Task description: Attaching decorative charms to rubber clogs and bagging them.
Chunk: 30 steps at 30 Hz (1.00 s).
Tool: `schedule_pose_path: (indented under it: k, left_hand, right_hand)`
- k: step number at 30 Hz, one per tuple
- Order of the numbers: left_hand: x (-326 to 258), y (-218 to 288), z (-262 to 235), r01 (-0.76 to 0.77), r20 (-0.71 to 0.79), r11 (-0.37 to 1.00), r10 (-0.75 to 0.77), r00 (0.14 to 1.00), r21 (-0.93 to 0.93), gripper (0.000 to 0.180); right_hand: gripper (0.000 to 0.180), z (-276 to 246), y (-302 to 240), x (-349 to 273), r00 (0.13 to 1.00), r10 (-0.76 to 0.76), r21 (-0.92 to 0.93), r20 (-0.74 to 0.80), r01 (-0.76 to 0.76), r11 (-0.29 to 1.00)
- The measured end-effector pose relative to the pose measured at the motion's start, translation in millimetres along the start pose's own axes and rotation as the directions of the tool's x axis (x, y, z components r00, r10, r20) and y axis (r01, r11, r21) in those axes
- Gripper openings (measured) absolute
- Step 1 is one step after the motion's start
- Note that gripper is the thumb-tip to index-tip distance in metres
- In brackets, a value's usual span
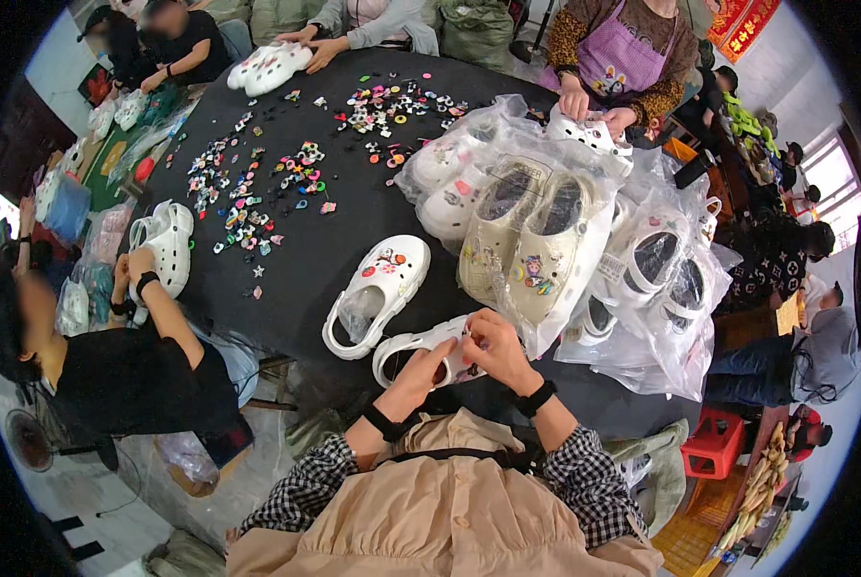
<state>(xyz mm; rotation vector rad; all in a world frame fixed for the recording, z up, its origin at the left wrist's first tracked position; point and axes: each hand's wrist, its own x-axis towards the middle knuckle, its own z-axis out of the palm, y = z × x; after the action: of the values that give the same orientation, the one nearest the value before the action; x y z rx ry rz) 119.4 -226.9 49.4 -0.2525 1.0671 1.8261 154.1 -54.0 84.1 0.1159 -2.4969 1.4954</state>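
Note:
A white clog (404, 348) with holes in its upper lies on its side at the table's near edge. My left hand (419, 377) is closed round it by the opening and strap. Against its toe, my right hand (500, 350) has its fingers pinched together; whatever they hold is too small to make out. Just beyond lies a second white clog (406, 269), with colourful charms on its toe and clear plastic inside. To the right, a beige pair of clogs (546, 274) with charms sits in a clear plastic bag.
Loose colourful charms (248, 207) are scattered over the black table (344, 202). Bagged white clogs (657, 260) crowd its right side. Co-workers handle white clogs at the left (166, 240), far left (269, 67) and far right (589, 130). A red stool (712, 442) stands at the lower right.

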Motion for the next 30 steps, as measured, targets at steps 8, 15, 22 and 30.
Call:
schedule_pose_path:
  k: [8, 15, 22, 30]
  left_hand:
    - [0.0, -1.7, 1.0, -0.014, -0.031, 0.998, 0.012, 0.999, -0.061, 0.023]
    - [14.7, -11.5, -12.0, -0.040, -0.054, 0.991, 0.033, 0.998, -0.126, 0.023]
    - [3.0, -0.1, -1.3, -0.019, -0.113, 0.980, -0.003, 0.994, -0.197, 0.012]
    - [1.1, -8.0, -9.6, -0.028, -0.057, 0.984, 0.018, 0.998, -0.175, 0.020]
  right_hand:
    - [0.014, 6.9, 14.8, -2.1, 0.997, 0.033, -0.009, -0.064, -0.034, 0.999]
    - [0.014, 7.0, 4.7, 2.3, 0.964, 0.258, 0.186, -0.056, -0.244, 0.952]
    - [0.013, 6.0, 11.4, 1.6, 0.998, 0.055, 0.007, 0.015, -0.055, 0.998]
    - [0.009, 0.8, -1.8, 5.9, 0.989, 0.091, 0.023, 0.117, -0.094, 0.995]
